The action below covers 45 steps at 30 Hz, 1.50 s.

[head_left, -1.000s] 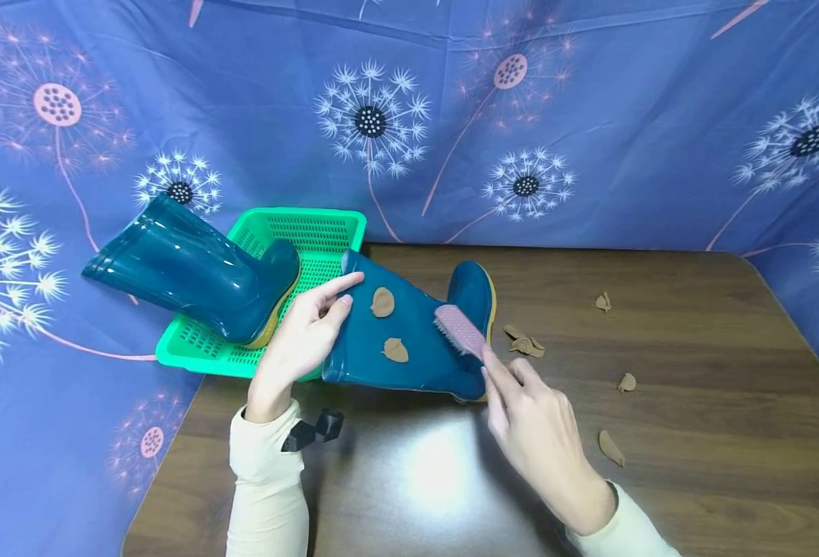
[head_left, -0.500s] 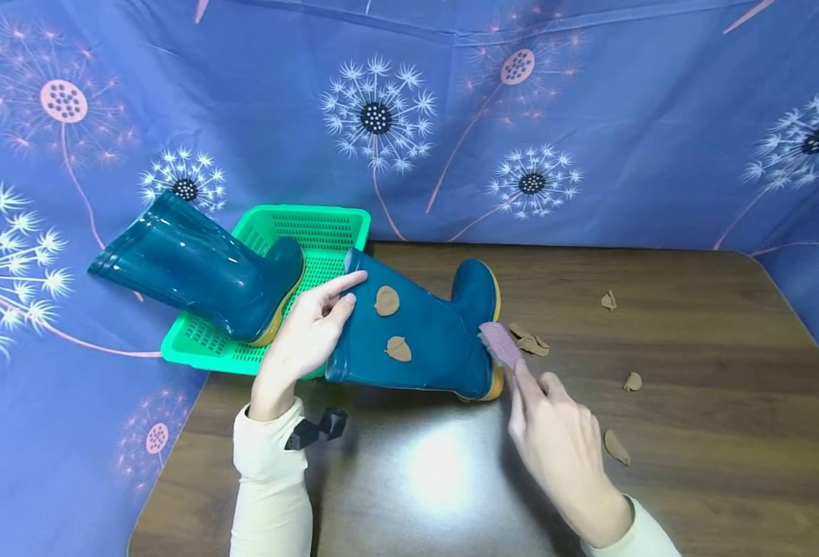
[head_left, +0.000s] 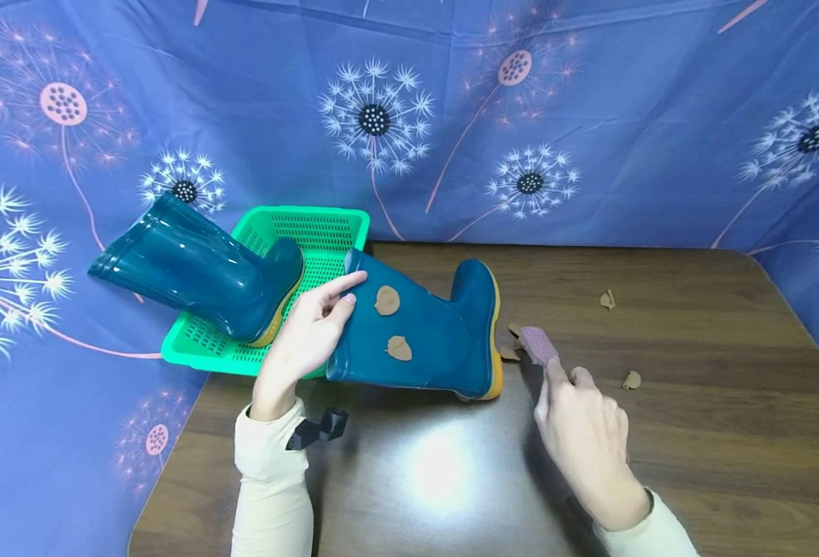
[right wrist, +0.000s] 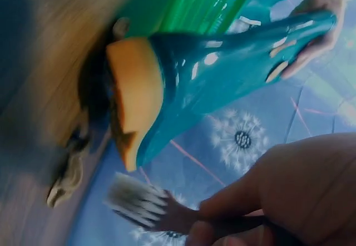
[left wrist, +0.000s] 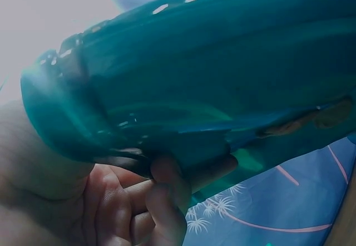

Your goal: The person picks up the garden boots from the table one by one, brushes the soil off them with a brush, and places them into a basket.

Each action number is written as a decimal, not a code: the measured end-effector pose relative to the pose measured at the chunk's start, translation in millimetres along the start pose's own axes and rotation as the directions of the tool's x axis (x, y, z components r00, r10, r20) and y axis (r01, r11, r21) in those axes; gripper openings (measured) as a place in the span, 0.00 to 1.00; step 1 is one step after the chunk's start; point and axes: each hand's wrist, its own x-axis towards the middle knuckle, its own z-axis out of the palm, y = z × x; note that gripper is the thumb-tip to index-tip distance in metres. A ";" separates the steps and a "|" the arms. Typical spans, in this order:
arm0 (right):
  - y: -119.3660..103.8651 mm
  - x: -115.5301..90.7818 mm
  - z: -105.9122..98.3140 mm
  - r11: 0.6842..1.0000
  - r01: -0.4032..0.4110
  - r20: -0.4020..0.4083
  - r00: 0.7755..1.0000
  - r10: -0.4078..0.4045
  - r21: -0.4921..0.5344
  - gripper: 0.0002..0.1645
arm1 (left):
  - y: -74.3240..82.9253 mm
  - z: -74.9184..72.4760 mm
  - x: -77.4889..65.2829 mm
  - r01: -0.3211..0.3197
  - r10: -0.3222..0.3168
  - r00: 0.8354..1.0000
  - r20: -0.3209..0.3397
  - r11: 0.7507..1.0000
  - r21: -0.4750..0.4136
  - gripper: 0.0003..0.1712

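Note:
A teal rain boot [head_left: 433,333] with a yellow sole lies on its side, toe pointing away. My left hand [head_left: 305,329] grips it at the shaft opening; fingers and thumb also show against the boot [left wrist: 194,79] in the left wrist view. Two flat brown pieces, one upper [head_left: 387,300] and one lower [head_left: 399,348], stick to the shaft. In my right hand [head_left: 586,433] I hold a pink-backed brush [head_left: 539,346] by its handle. It is just beyond the sole, apart from the boot; pale bristles show in the right wrist view.
A second teal boot [head_left: 200,267] leans in a green basket [head_left: 172,352] at the left. Brown scraps [head_left: 510,353] lie beside the sole, partly behind the brush. Other pieces, one nearer [head_left: 632,380] and one farther [head_left: 607,299], lie right on the wooden table [head_left: 715,464].
The brush in my right hand has moved right, from the boot's ankle past its sole to above the table. My left hand and the boot have stayed nearly still.

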 end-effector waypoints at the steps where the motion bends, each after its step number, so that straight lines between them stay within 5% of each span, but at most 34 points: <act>1: 1.3 1.4 -0.2 1.000 0.016 -0.008 1.000 -0.016 0.016 0.14 | 0.1 0.2 0.2 0.002 -0.002 1.000 0.000 1.000 0.002 0.27; 8: -15.6 6.8 1.8 0.928 0.292 -0.161 0.952 -0.260 0.231 0.19 | 1.9 0.5 1.1 -0.001 0.001 1.000 -0.013 1.000 0.014 0.27; 20: -47.8 4.1 0.9 0.797 0.430 -0.146 0.901 -0.409 0.425 0.25 | 1.2 1.6 -0.4 0.009 -0.009 1.000 -0.021 1.000 -0.003 0.27; 23: -48.6 2.4 1.7 0.825 0.452 -0.135 0.891 -0.433 0.338 0.25 | 0.8 1.7 -0.8 0.010 -0.010 1.000 -0.019 1.000 -0.005 0.27; 27: -48.8 2.6 -1.3 0.891 0.396 -0.120 0.918 -0.378 0.221 0.23 | 0.7 1.4 -1.7 0.016 -0.016 1.000 -0.012 1.000 -0.011 0.27; 32: -51.4 2.1 -2.1 0.857 0.413 -0.091 0.909 -0.406 0.309 0.21 | 0.7 1.2 -2.9 0.023 -0.024 1.000 -0.015 1.000 -0.011 0.27; 37: -51.0 2.5 -1.8 0.887 0.369 -0.094 0.929 -0.357 0.279 0.21 | 0.7 1.7 -2.6 0.017 -0.017 1.000 -0.010 1.000 -0.009 0.27; 41: -53.5 0.3 -1.4 0.849 0.395 -0.086 0.916 -0.391 0.351 0.24 | 0.3 1.8 -2.6 0.016 -0.016 1.000 -0.013 1.000 -0.001 0.27; 45: -56.5 -1.7 -3.0 0.882 0.379 -0.082 0.925 -0.371 0.280 0.25 | 0.2 1.7 -2.5 0.018 -0.018 1.000 -0.006 1.000 -0.008 0.28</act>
